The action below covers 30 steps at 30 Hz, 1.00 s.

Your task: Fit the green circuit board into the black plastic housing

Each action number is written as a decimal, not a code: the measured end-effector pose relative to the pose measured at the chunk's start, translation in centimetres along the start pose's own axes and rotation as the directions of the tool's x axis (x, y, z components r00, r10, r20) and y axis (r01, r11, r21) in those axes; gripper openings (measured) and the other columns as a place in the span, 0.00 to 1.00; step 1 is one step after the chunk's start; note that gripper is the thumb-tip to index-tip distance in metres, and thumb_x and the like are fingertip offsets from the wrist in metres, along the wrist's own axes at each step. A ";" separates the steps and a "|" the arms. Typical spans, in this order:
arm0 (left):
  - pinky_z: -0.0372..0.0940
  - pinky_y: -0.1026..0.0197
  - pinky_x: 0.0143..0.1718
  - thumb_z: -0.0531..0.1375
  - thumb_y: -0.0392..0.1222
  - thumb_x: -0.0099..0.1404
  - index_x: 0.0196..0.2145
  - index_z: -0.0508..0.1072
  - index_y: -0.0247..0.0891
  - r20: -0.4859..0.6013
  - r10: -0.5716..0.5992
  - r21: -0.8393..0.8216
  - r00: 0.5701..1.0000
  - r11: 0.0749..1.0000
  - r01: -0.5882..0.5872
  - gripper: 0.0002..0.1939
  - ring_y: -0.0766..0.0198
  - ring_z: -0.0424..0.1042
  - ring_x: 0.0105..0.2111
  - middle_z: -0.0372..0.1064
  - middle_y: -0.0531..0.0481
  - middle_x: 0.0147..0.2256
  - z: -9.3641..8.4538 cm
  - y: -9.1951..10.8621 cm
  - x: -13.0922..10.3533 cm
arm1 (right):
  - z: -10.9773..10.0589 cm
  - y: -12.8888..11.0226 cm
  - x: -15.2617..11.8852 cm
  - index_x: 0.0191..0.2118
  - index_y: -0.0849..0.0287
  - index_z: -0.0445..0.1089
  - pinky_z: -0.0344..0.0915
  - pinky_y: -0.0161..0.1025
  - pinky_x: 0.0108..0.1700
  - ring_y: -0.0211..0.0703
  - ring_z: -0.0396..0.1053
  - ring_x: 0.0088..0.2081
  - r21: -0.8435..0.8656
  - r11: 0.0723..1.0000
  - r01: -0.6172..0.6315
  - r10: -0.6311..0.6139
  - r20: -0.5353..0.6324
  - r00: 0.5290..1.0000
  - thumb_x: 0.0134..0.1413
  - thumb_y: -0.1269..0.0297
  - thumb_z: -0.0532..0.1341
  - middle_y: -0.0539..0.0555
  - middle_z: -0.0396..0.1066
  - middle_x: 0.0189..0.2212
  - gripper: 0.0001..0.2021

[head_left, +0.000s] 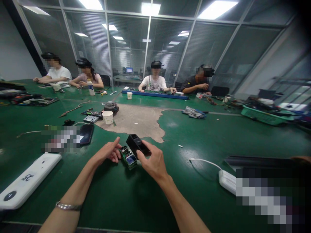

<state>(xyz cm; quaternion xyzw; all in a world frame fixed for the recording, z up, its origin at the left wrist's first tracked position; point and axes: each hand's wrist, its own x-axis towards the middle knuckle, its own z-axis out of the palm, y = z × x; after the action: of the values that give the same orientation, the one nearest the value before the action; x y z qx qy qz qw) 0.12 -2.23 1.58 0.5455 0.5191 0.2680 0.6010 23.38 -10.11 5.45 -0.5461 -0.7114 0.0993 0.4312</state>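
Observation:
My right hand (153, 159) grips a black plastic housing (137, 145) between thumb and fingers, tilted above the table. Just below and left of the housing is a green circuit board (128, 158) with a small bluish screen on it. Beside the board's left edge is my left hand (110, 151), thumb raised and fingers loosely apart. Its fingertips come close to the board; whether they touch it I cannot tell. A metal bracelet circles my left wrist.
A white paper cup (107, 117) stands near loose electronic parts (91, 119). At left lies a white power strip (31, 181); at right, a white device with a cable (227, 182). Farther off are grey gloves (193, 112) and a green basket (263, 117). Several people sit across the table.

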 end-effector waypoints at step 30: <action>0.65 0.62 0.18 0.46 0.74 0.59 0.47 0.62 0.35 -0.024 0.068 0.061 0.997 0.996 -0.066 0.37 0.58 0.73 0.17 0.72 0.48 0.20 0.1 0.0 -0.2 | 2.5 -1.5 -2.4 0.60 0.61 0.60 0.64 0.48 0.52 0.54 0.67 0.50 -0.136 0.984 0.111 -0.089 0.162 0.983 0.51 0.51 0.63 0.61 0.69 0.49 0.32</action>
<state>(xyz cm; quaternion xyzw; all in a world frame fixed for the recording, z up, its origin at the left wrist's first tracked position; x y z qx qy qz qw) 0.14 -2.46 1.64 0.5767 0.5160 0.2793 0.5684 20.58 -11.98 3.64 -0.5299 -0.7747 0.0680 0.3384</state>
